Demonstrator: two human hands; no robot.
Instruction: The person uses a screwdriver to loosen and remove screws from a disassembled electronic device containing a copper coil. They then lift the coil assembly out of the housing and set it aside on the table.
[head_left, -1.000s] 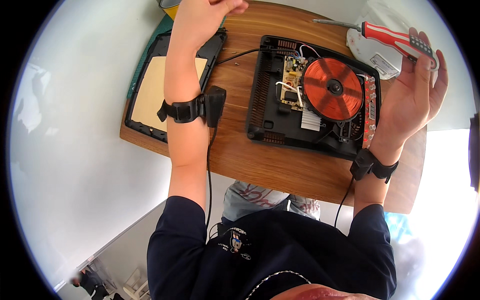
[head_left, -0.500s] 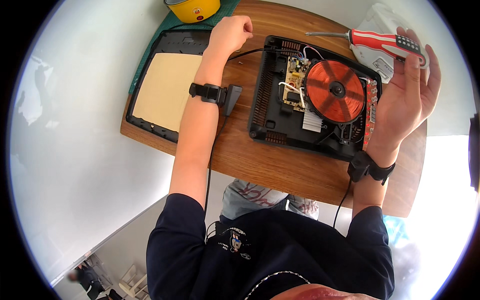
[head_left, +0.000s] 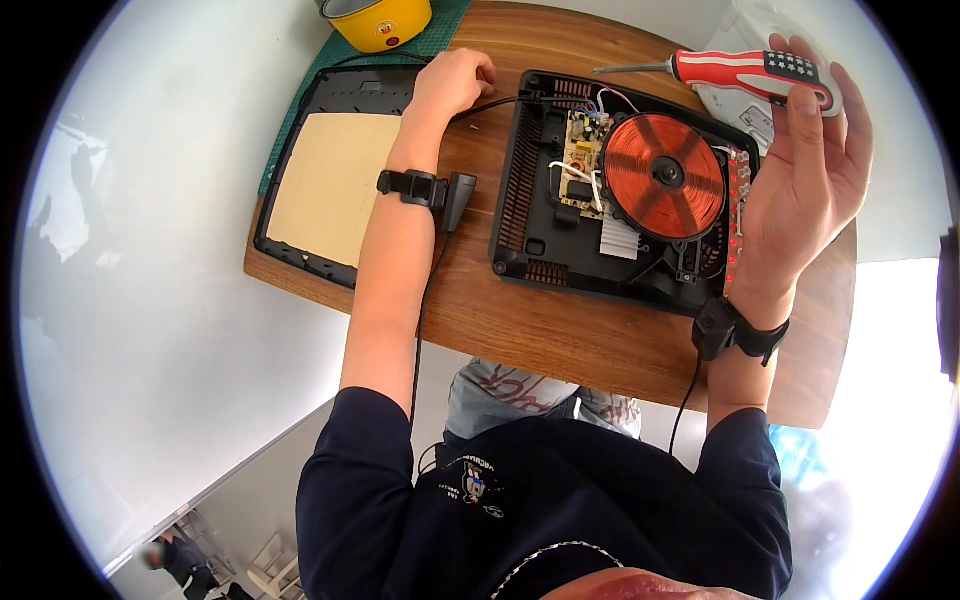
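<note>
My left hand (head_left: 455, 85) has curled fingers beside the upper right of a black panel (head_left: 375, 86) with a beige sheet (head_left: 335, 180), near a black cable; what, if anything, its fingers hold is hidden. My right hand (head_left: 810, 170) holds a red screwdriver (head_left: 735, 72) with a white-starred grip between thumb and fingers, shaft pointing left. Below the screwdriver lies an opened black appliance housing (head_left: 525, 220), with a copper coil (head_left: 635, 175), a circuit board (head_left: 580, 140), white wires, a finned heat sink (head_left: 620, 240) and a strip of buttons (head_left: 738, 205) along its right side.
A yellow pot (head_left: 380, 25) sits on a green mat (head_left: 445, 20) at the back left of the wooden table (head_left: 530, 335). A white object (head_left: 750, 30) is behind the housing at right. A dark-clothed person (head_left: 180, 560) and pale chairs (head_left: 270, 570) appear at the lower left edge.
My left hand has come down from the back edge to beside the panel, uncovering the pot. My right hand has shifted slightly left, carrying the screwdriver, whose tip now sits further left and lower.
</note>
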